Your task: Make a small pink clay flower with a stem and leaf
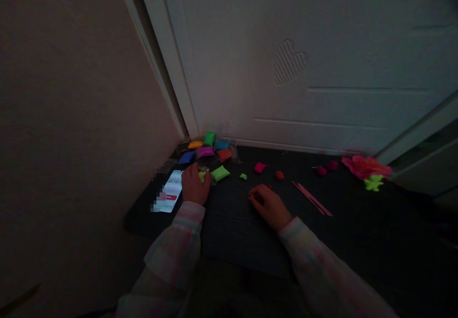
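My left hand [195,186] rests on the dark table beside a lit phone screen [171,191], its fingers bent around a small yellow packet [202,174] that shows between thumb and fingers. A light-green clay packet [220,173] lies just right of it. My right hand [269,206] is curled on the tabletop with thumb and fingertips together. Whatever they pinch, if anything, is too small to make out. Beyond it lie a light-green clay lump [243,176], a pink clay piece [260,167] and a red-orange ball [279,175].
Several coloured clay packets [205,152] are heaped at the back left by the wall. Thin pink sticks [313,198] lie right of my right hand. Farther right are dark pink balls [321,170], a pink flower [365,166] and a yellow-green figure [374,183]. A white door panel [246,98] rises behind.
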Motion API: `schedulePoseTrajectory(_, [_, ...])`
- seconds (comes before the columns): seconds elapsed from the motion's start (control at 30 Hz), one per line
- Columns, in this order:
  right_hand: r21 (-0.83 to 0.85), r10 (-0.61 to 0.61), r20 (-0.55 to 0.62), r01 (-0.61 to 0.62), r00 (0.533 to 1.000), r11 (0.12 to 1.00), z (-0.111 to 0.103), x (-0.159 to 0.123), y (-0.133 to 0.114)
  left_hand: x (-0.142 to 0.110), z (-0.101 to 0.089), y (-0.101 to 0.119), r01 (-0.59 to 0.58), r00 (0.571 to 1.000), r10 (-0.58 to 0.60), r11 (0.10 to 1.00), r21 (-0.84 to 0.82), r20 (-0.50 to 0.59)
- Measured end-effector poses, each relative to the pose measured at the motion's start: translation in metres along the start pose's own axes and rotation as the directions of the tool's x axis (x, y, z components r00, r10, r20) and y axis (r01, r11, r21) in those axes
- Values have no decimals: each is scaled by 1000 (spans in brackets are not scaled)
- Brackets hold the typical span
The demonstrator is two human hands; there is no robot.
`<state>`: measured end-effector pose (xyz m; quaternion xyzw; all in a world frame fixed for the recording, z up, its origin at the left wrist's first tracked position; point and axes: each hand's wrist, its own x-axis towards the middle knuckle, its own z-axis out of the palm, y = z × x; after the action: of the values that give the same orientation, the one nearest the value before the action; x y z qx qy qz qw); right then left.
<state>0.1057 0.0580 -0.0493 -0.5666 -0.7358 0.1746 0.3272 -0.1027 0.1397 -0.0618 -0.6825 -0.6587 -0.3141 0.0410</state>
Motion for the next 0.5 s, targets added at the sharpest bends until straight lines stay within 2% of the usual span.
schedulePoseTrajectory(0.1, [42,-13,-22,14,1000,999,-3,0,-1,-1,-4,2,-54,996,51,997,-48,-76])
schedulePoseTrajectory(0.2, [73,-29,-46,33,998,997,-3,0,0,-3,-8,7,-88,992,72,984,-155,-102])
schedulePoseTrajectory(0.27, [83,-38,-79,45,996,996,-3,-1,1,-8,-13,17,-72,995,47,949,-306,-88])
schedulePoseTrajectory(0.33, [84,-52,-123,62,991,995,-4,-2,-2,-19,-19,35,24,999,-41,844,-536,-19])
schedulePoseTrajectory(0.37, [80,-61,-148,73,987,994,-5,-3,-5,-27,-23,46,128,991,-120,728,-674,58])
schedulePoseTrajectory(0.4, [73,-73,-171,87,983,994,-6,-5,-9,-36,-28,58,264,964,-182,548,-794,195])
schedulePoseTrajectory(0.43, [64,-90,-190,104,978,993,-6,-8,-14,-45,-33,70,424,904,-192,297,-856,381])
schedulePoseTrajectory(0.47, [51,-111,-204,124,973,991,-6,-12,-20,-54,-38,81,567,814,-156,2,-824,560])
schedulePoseTrajectory(0.5, [37,-137,-210,148,968,988,-6,-17,-26,-62,-43,92,691,680,-92,-251,-678,727])
